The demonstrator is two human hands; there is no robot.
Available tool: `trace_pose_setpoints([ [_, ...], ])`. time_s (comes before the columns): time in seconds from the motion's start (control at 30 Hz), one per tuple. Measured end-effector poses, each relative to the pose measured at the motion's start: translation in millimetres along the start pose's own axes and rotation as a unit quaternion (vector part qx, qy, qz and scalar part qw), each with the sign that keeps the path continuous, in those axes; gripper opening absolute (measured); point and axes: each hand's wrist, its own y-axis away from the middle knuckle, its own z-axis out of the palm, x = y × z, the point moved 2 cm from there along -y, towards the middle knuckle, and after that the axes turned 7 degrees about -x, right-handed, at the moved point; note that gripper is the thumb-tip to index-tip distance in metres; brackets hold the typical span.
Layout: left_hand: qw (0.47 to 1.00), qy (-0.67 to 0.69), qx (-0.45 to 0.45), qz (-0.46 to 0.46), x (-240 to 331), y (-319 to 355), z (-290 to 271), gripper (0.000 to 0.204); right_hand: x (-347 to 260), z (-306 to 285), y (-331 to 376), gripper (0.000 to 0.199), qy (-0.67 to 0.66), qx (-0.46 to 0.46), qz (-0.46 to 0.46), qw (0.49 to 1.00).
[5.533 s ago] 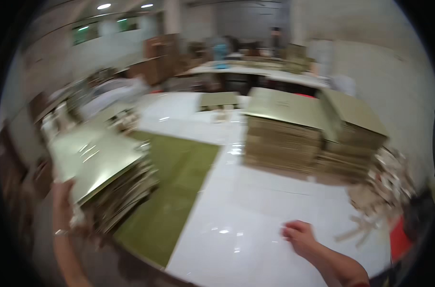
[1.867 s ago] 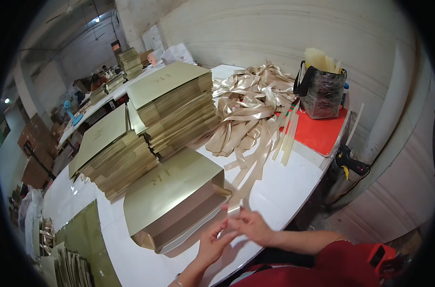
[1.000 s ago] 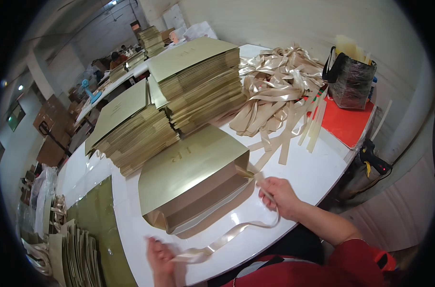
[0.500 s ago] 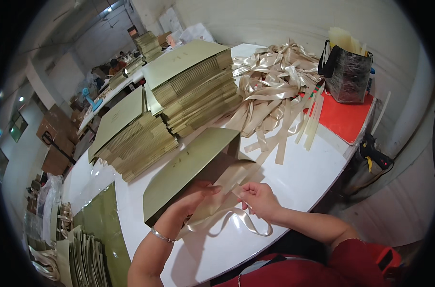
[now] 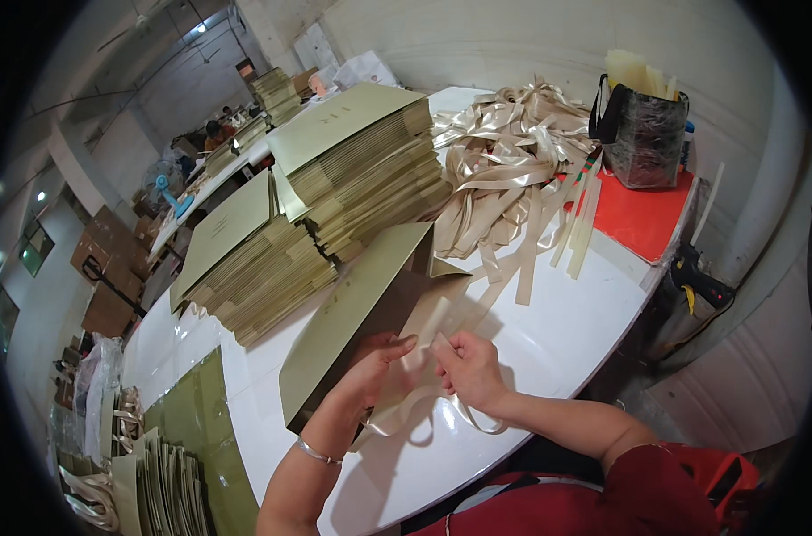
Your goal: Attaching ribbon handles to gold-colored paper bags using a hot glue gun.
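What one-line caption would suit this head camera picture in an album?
Both hands, left hand and right hand, hold a cream ribbon at a gold paper bag on a white table.

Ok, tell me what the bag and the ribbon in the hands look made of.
Bag: looks like stiff paper or card, pale gold with a dull sheen; it holds flat panels and sharp creases. Ribbon, pinched by the left hand and right hand: seems satin-like fabric, cream and glossy; it droops in soft loops and catches light. Neither can be confirmed by look alone.
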Motion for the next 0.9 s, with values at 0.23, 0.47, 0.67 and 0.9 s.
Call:
trace_pose_setpoints([
  [0.23, 0.999, 0.038, -0.010, -0.001, 14.2, 15.7, 10.7, 0.033, -9.9, -0.3, 2.0, 0.025, -0.041, -0.058, 0.030, 0.997],
  [0.47, 0.998, -0.045, -0.036, -0.034, 4.1, 15.2, 13.1, 0.029, -0.8, -4.9, 8.3, 0.025, -0.089, -0.076, 0.087, 0.989],
  [0.67, 0.992, 0.067, -0.031, -0.098, -5.1, 11.6, 6.6, 0.034, -7.9, -4.6, 19.0, 0.030, -0.010, -0.183, 0.115, 0.976],
  [0.9, 0.995, 0.091, 0.003, -0.042, -20.8, 13.9, 2.3, 0.028, -5.2, -12.6, 17.5, 0.032, 0.065, -0.156, 0.120, 0.978],
])
